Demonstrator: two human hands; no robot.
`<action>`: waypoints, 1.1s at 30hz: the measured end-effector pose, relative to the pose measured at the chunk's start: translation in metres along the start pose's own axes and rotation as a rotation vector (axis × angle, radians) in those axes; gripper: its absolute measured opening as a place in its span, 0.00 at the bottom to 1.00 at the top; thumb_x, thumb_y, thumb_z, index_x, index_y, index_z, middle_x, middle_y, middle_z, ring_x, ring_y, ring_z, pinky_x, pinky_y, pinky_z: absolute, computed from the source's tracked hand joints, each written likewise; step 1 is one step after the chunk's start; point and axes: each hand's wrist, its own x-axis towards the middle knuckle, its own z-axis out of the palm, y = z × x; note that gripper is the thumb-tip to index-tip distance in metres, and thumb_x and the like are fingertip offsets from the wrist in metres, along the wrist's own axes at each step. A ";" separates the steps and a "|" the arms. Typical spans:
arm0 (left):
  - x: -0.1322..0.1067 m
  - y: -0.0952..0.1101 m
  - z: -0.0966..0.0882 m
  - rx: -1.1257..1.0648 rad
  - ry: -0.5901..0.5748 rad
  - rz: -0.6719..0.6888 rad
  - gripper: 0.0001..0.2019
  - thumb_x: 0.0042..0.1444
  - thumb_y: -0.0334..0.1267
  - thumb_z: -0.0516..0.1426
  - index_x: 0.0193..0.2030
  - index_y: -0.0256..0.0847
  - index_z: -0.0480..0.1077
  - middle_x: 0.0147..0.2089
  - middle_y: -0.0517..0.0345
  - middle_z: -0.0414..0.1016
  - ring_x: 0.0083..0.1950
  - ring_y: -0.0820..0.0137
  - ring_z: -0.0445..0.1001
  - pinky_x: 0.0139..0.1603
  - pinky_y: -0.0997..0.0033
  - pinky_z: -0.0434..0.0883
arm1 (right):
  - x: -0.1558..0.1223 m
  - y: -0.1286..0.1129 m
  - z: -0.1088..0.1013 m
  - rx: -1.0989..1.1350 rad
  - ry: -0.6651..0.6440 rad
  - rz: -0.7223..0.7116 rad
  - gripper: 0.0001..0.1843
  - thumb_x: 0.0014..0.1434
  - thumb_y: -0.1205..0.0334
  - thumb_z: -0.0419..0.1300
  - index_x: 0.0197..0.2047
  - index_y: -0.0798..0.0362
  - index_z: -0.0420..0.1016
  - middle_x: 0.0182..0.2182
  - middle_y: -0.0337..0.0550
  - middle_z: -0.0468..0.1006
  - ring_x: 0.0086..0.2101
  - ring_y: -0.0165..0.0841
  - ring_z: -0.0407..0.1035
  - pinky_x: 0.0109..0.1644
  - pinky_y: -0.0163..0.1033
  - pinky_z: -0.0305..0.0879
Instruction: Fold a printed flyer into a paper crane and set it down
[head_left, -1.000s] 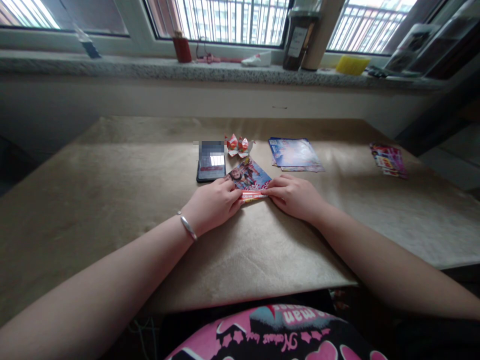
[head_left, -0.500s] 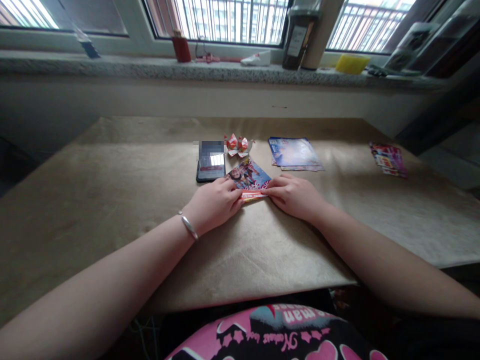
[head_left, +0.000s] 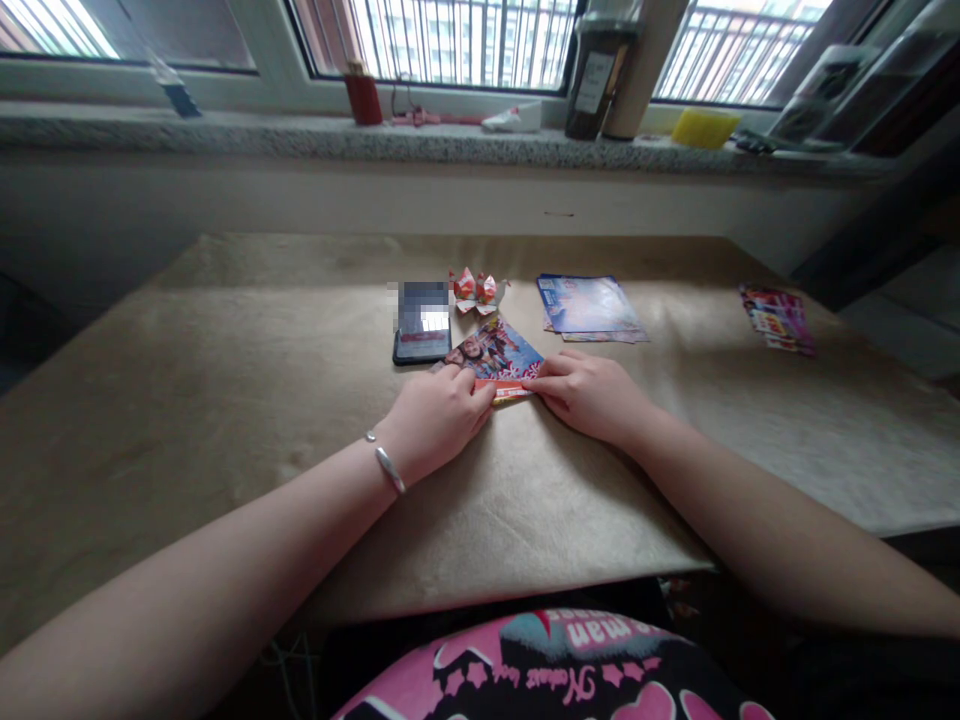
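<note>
A printed sheet of paper (head_left: 499, 352), blue with pictures of figures, lies on the table in front of me. Its near edge is folded over into a narrow orange and yellow strip. My left hand (head_left: 441, 415) is closed on the left part of that fold, thumb and fingers pressed together on the paper. At the fold's right end, my right hand (head_left: 589, 390) pinches the paper with its fingertips. Two small folded paper shapes (head_left: 478, 292), red and white, stand just beyond the sheet. Left of them lies a phone (head_left: 421, 335) with its screen lit.
A stack of printed sheets (head_left: 592, 305) lies to the right beyond my right hand. Farther right is a pile of colourful paper pieces (head_left: 777, 320). The table (head_left: 225, 420) reaches the wall below a stone windowsill (head_left: 262, 137), which holds a jar (head_left: 596, 90) and a yellow sponge-like block (head_left: 703, 128).
My left hand has slid slightly right along the folded edge, and its wrist has turned a little. The right hand stays where it was on the paper.
</note>
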 end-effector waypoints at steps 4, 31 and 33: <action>-0.001 -0.001 0.002 -0.040 0.013 0.000 0.13 0.64 0.38 0.48 0.47 0.40 0.71 0.39 0.48 0.71 0.45 0.62 0.69 0.39 0.67 0.69 | 0.001 -0.001 -0.001 -0.027 -0.013 -0.018 0.15 0.62 0.63 0.52 0.45 0.45 0.78 0.36 0.43 0.77 0.37 0.33 0.67 0.34 0.36 0.55; -0.001 0.001 0.006 -0.025 0.053 0.002 0.13 0.63 0.37 0.47 0.45 0.39 0.71 0.40 0.50 0.72 0.44 0.63 0.69 0.37 0.67 0.67 | 0.001 -0.002 0.001 -0.017 -0.001 -0.018 0.14 0.63 0.63 0.52 0.45 0.46 0.79 0.35 0.42 0.77 0.35 0.32 0.66 0.34 0.37 0.55; -0.001 0.001 0.006 -0.023 0.048 -0.001 0.13 0.63 0.37 0.47 0.45 0.39 0.71 0.41 0.50 0.72 0.44 0.63 0.69 0.36 0.67 0.67 | 0.000 -0.002 0.001 -0.019 -0.001 -0.011 0.15 0.63 0.63 0.52 0.45 0.46 0.79 0.35 0.42 0.77 0.36 0.32 0.66 0.34 0.37 0.55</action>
